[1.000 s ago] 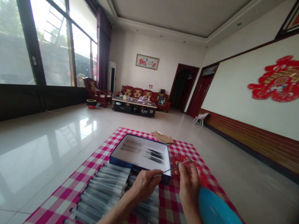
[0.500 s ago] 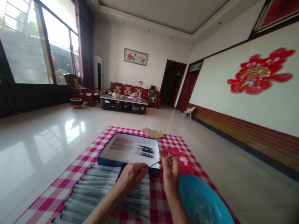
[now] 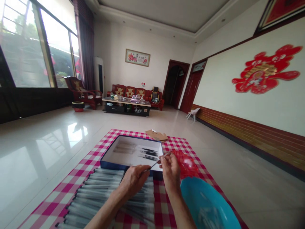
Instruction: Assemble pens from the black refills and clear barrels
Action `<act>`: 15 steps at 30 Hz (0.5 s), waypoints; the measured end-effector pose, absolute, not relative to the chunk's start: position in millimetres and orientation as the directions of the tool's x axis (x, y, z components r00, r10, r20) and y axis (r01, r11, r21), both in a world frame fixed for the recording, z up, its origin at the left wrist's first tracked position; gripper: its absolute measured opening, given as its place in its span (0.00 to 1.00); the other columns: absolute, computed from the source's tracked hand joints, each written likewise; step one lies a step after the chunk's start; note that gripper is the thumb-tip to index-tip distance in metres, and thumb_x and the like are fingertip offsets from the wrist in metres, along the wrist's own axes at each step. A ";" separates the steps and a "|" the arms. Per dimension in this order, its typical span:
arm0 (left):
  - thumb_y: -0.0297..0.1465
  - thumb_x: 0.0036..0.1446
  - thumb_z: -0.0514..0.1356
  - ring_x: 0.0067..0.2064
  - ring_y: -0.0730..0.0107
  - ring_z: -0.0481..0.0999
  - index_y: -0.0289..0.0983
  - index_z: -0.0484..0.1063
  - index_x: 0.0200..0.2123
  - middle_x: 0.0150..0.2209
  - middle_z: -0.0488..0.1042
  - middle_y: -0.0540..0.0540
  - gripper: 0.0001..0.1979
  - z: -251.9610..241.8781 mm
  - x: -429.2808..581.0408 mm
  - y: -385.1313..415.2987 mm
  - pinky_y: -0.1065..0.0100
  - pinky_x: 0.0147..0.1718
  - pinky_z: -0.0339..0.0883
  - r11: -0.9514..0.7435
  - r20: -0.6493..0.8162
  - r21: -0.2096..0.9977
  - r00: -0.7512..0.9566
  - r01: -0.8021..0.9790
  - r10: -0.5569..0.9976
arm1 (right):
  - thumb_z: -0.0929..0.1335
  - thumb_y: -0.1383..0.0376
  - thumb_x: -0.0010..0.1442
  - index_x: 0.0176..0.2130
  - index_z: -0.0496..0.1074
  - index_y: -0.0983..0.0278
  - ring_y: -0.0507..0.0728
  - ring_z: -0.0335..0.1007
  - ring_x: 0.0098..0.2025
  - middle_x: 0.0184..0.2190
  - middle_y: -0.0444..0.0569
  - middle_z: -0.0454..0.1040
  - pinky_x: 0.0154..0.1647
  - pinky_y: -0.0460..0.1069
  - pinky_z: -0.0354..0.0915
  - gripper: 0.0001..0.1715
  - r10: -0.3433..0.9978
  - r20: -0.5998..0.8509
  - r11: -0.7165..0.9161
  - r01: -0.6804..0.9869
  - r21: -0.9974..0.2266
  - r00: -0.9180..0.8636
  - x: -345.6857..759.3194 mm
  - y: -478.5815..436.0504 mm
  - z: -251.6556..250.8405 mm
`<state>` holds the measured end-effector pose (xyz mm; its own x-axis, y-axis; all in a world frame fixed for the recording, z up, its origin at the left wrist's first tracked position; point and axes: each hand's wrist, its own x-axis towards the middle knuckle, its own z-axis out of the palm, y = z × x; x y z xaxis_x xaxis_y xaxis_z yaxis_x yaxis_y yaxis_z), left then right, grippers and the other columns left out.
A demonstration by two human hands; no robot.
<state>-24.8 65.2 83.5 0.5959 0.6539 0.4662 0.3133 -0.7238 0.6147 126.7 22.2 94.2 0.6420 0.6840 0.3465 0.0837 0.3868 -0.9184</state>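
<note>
My left hand (image 3: 135,178) is closed on one end of a thin dark pen refill (image 3: 155,164), just over the near edge of the box. The fingertips of my right hand (image 3: 171,171) pinch its other end, which tilts up to the right. Below my left hand lie many clear pen tubes (image 3: 95,187) with dark ends, side by side. In front of both hands is a shallow blue box (image 3: 111,165) with a white inside. It holds dark refills (image 3: 149,153) on the right and paler, clear pieces (image 3: 124,148) on the left.
A blue basin (image 3: 219,203) with clear small parts stands right of my right arm. Behind it sits a red translucent dish (image 3: 188,163). Brown cardboard (image 3: 157,135) lies past the box on the checked tablecloth (image 3: 83,168). A low table (image 3: 126,101) and sofa stand far off.
My right hand has moved slightly left, closer to my left hand, and the refill now slopes more steeply between them. My left hand has hardly moved.
</note>
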 end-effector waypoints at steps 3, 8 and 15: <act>0.30 0.59 0.53 0.27 0.72 0.73 0.38 0.77 0.41 0.25 0.76 0.50 0.13 82.6 -24.1 66.7 0.75 0.27 0.59 -0.690 0.472 0.655 0.547 0.308 0.691 | 0.67 0.53 0.53 0.34 0.70 0.63 0.55 0.71 0.30 0.28 0.46 0.75 0.30 0.48 0.66 0.16 0.654 0.367 0.360 0.155 -0.920 0.661 119.3 22.9 98.4; 0.33 0.59 0.51 0.28 0.71 0.73 0.37 0.75 0.45 0.27 0.77 0.49 0.16 80.3 -23.6 68.6 0.75 0.29 0.61 -0.644 0.454 0.706 0.509 0.295 0.731 | 0.67 0.53 0.53 0.33 0.74 0.65 0.57 0.72 0.34 0.29 0.49 0.76 0.37 0.50 0.67 0.18 0.643 0.320 0.307 0.149 -0.940 0.696 105.1 22.5 83.5; 0.32 0.60 0.49 0.25 0.73 0.70 0.37 0.71 0.50 0.23 0.73 0.52 0.18 76.0 -21.5 67.4 0.75 0.28 0.59 -0.627 0.418 0.711 0.525 0.319 0.741 | 0.69 0.51 0.51 0.33 0.76 0.65 0.55 0.72 0.30 0.25 0.47 0.76 0.29 0.46 0.67 0.20 0.700 0.209 0.266 0.022 -0.964 0.683 96.3 32.6 61.6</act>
<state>-21.5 67.4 76.0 0.5246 0.7414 0.4185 0.3193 -0.6270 0.7106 96.3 32.6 61.6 0.6827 0.7001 0.2092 0.0222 0.2663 -0.9636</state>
